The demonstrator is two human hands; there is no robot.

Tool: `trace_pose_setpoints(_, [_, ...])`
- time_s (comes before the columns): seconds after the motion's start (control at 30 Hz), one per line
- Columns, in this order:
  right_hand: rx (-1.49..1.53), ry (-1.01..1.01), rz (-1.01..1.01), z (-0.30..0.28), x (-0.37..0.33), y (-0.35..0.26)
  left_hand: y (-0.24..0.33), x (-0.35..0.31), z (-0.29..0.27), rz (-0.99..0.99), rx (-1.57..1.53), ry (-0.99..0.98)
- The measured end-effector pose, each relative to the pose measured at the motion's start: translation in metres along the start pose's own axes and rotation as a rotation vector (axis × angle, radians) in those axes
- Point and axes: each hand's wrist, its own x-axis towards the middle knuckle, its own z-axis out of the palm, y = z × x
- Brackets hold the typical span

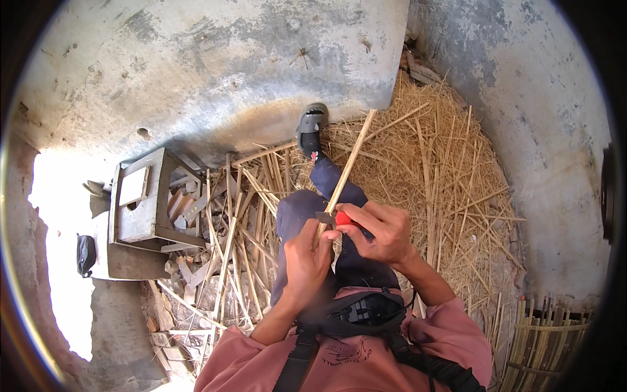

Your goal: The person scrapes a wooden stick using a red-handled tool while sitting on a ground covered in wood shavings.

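A long pale strip of split bamboo (353,157) slants up and away over my legs. Its near end is closed in the fingers of my left hand (305,261). In my right hand (380,230) is a knife (325,217) with a red handle, and its short dark blade lies against the strip just above my left fingers. Both hands meet in front of my lap. The lower end of the strip is partly hidden by my left hand.
Straw and thin shavings (444,163) cover the floor ahead and right. Loose bamboo strips (228,261) lie over rubble at left, beside a wooden box frame (147,202). A woven bamboo basket (545,346) stands lower right. Worn plastered walls (248,72) surround me.
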Motion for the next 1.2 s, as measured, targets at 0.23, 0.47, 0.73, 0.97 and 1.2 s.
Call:
trace_pose_setpoints(0.23, [-0.014, -0.010, -0.005, -0.001, 0.003, 0.002, 0.005, 0.002, -0.003, 0.056, 0.089, -0.003])
trace_pose_setpoints(0.47, [-0.009, 0.003, 0.013, -0.002, 0.009, 0.004, 0.002, 0.000, -0.005, 0.025, 0.081, -0.002])
trace_pose_setpoints(0.73, [0.024, 0.244, 0.299, -0.022, 0.049, 0.062, -0.034, -0.028, 0.000, 0.012, 0.154, -0.005])
trace_pose_setpoints(0.97, [0.239, 0.314, 0.484, -0.039, 0.049, 0.093, -0.034, -0.011, -0.021, -0.124, -0.077, -0.115])
trace_pose_setpoints(1.2, [0.211, -0.077, 0.062, 0.003, 0.012, 0.016, -0.024, 0.001, -0.028, -0.272, -0.408, -0.322])
